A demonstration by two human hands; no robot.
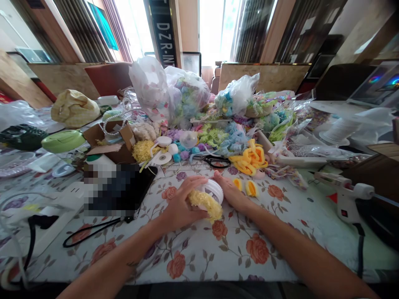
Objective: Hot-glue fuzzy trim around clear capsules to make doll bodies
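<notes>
My left hand is wrapped round a white ribbed plastic ring-shaped piece with fluffy yellow trim along its near side. The piece is tilted, a little above the flowered tablecloth. On its other side my right hand lies against the rim, fingers close together and bent over the edge; part of its grip is hidden. Two small yellow-and-white pieces lie just beyond the right hand. Behind them are a heap of orange-yellow plush strips and black-handled scissors.
A glue gun stands at the right with its cable hanging down. To the left lie a dark phone-like device with a strap and a white power strip. Cardboard box, fluffy trims and plastic bags crowd the back.
</notes>
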